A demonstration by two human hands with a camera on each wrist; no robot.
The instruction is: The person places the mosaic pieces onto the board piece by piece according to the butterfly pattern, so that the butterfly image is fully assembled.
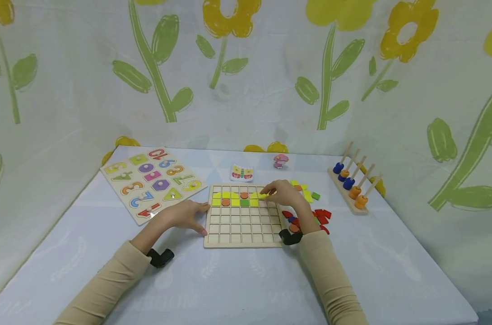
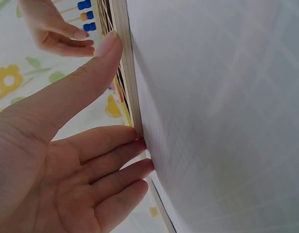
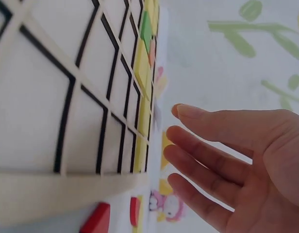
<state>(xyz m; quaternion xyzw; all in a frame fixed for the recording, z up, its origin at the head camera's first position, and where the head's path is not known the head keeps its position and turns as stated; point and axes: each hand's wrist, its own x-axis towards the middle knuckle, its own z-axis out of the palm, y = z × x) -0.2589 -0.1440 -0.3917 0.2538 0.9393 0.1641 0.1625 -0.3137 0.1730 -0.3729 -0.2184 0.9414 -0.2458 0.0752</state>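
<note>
A wooden grid board (image 1: 246, 228) lies on the table, with yellow square tiles (image 1: 216, 202), orange round pieces (image 1: 243, 195) and a green tile (image 1: 244, 203) in its upper rows. My left hand (image 1: 187, 215) touches the board's left edge, its thumb and fingers spread along the wooden side (image 2: 132, 87). Over the board's upper right is my right hand (image 1: 284, 193), close to a yellow tile (image 1: 262, 196). In the right wrist view, the right hand's fingers (image 3: 207, 162) are loosely bent and apart from the board, with nothing visible between them.
Loose red pieces (image 1: 322, 214) lie right of the board, with yellow tiles (image 1: 308, 196) behind them. A pattern card (image 1: 242, 173) and a pink figurine (image 1: 280, 161) are at the back. A number puzzle (image 1: 152, 180) lies left; a peg stacker (image 1: 353, 187) stands right.
</note>
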